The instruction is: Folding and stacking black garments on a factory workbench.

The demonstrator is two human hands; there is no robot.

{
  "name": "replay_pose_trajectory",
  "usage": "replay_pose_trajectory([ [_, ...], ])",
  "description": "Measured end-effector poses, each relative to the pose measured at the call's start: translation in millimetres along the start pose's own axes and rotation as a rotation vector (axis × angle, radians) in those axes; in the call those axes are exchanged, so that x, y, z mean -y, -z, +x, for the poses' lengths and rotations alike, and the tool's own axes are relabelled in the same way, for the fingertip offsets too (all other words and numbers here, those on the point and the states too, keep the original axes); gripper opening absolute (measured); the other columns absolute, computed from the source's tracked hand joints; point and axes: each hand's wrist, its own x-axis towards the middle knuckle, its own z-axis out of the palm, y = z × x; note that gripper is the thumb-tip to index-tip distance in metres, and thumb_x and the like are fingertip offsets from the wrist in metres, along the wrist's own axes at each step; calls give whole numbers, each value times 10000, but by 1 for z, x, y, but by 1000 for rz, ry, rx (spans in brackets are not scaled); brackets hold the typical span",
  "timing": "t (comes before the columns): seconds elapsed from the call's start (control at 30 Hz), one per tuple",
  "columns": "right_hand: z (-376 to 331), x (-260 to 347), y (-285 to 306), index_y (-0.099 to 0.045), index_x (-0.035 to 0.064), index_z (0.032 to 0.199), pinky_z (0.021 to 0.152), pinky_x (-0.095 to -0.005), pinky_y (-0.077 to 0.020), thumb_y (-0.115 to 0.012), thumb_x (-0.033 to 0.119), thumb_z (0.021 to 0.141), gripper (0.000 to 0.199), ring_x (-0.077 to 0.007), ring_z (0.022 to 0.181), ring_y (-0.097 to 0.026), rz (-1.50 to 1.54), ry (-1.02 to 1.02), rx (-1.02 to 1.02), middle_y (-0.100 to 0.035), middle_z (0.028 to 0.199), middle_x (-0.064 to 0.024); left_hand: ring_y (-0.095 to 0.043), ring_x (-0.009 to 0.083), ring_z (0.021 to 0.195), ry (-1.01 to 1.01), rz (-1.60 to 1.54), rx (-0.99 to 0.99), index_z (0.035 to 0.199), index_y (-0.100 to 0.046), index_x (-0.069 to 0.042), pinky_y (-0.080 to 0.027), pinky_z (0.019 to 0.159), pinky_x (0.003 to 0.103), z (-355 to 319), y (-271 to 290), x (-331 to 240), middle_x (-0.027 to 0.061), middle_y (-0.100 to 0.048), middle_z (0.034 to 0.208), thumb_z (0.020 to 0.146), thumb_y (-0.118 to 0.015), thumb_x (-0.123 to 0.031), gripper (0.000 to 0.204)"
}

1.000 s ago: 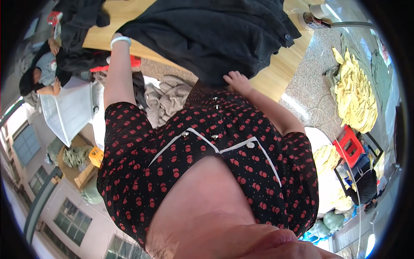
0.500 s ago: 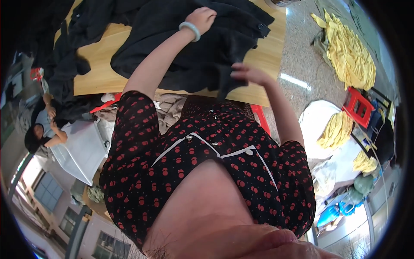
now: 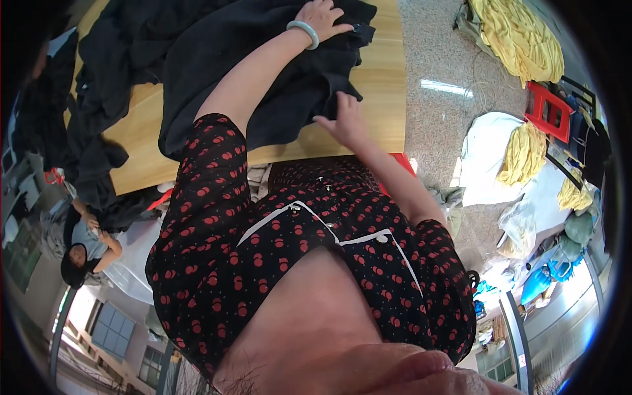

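A black garment (image 3: 263,85) lies spread on the wooden table (image 3: 385,99), its near edge uneven. My left hand (image 3: 320,21) rests flat on its far part, fingers spread and thumb held apart, with a pale bangle (image 3: 303,33) round the wrist. Beside the garment's near right corner is my right hand (image 3: 347,124). Its fingers are stretched out and the tips touch the cloth, while the thumb stands away. Neither hand grips anything. A small button shows at the cloth's right edge, near my left thumb.
More black cloth (image 3: 99,99) is heaped along the table's left side. Yellow fabric (image 3: 520,39) lies piled on the floor at the right, near a red stool (image 3: 548,112) and a white sheet (image 3: 484,158). Another person (image 3: 85,253) sits at the left.
My left hand has gone from bunched fingers to spread ones. My right hand, blurred before, now lies at the cloth's edge. The garment's near right corner has shifted, and the whole view has turned slightly.
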Motion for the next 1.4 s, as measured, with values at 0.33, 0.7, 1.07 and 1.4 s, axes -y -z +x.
replay_pose_trajectory([
  [0.33,18,-6,-26,-439,11,963,799,-379,-367,-528,89,667,319,-306,906,-437,-116,156,-58,-451,984,-164,-523,255,934,292,-129,247,1001,-555,-119,-409,821,338,16,-41,-5,93,-564,991,732,-565,-350,354],
  [0.7,92,-39,58,-546,60,960,685,-348,-447,-493,137,776,206,-283,758,-577,239,-58,-183,-592,834,-146,-511,100,747,523,-1020,-283,883,-561,32,-397,672,226,-55,100,38,34,-581,790,809,-522,-208,254],
  [1.07,35,103,164,-517,24,823,705,-339,-424,-508,-32,664,168,-275,820,-519,268,977,403,-540,816,-105,-547,157,665,416,-842,-471,788,-608,-6,-423,633,270,-114,155,-24,93,-594,713,737,-565,-339,339],
  [1.4,71,70,157,-478,24,859,613,-329,-440,-514,41,701,163,-298,723,-557,183,560,91,-557,767,-146,-493,79,639,479,-1006,-361,738,-583,-2,-407,605,253,-106,86,-78,71,-578,658,765,-557,-223,223],
])
